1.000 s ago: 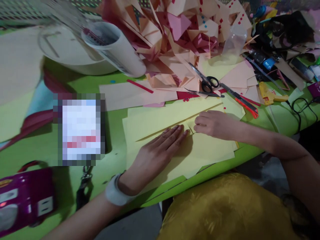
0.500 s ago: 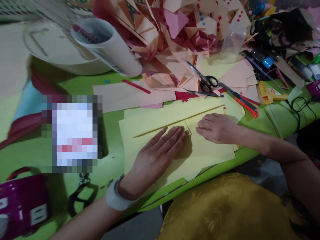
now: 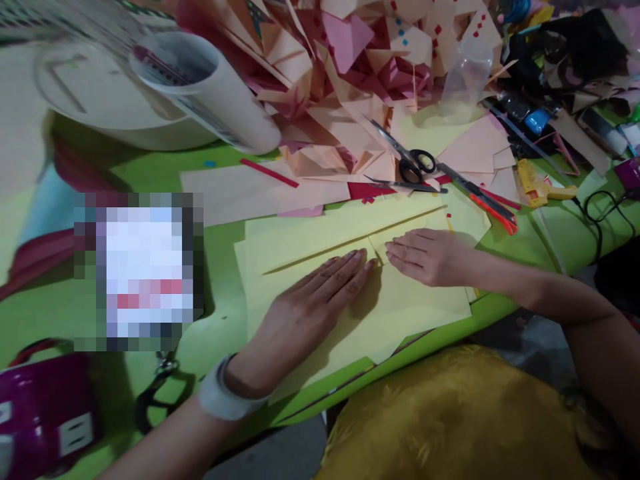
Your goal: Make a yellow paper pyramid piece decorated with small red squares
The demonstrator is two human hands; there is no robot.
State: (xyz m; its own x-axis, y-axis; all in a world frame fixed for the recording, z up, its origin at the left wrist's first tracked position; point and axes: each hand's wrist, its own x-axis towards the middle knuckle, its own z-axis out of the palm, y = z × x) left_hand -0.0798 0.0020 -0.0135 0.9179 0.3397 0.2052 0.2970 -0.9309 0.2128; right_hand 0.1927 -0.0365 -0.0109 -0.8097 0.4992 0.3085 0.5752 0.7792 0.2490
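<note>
Pale yellow paper sheets [image 3: 425, 300] lie stacked near the table's front edge. A folded strip of the yellow paper [image 3: 290, 261] runs slantwise across the top sheet, with a short crosswise line near its middle. Flat on the paper, my left hand [image 3: 313, 303] has its fingers stretched out and its tips on the lower side of the strip. My right hand [image 3: 425, 257] lies palm down on the strip's right part, fingers extended. The two hands' fingertips point toward each other with a small gap between them. Neither hand grips anything.
Scissors [image 3: 413, 160] and a red-handled cutter knife [image 3: 493, 210] lie behind the paper. A yellow glue gun [image 3: 540, 187] rests at right. Behind are folded peach paper pieces [image 3: 350, 73] and a white tube [image 3: 215, 93]. A purple case [image 3: 50, 407] stands at left.
My right hand's fingers, bent before, now lie straighter on the strip and slightly farther left. My left hand stays flat on the paper. The view has shifted slightly.
</note>
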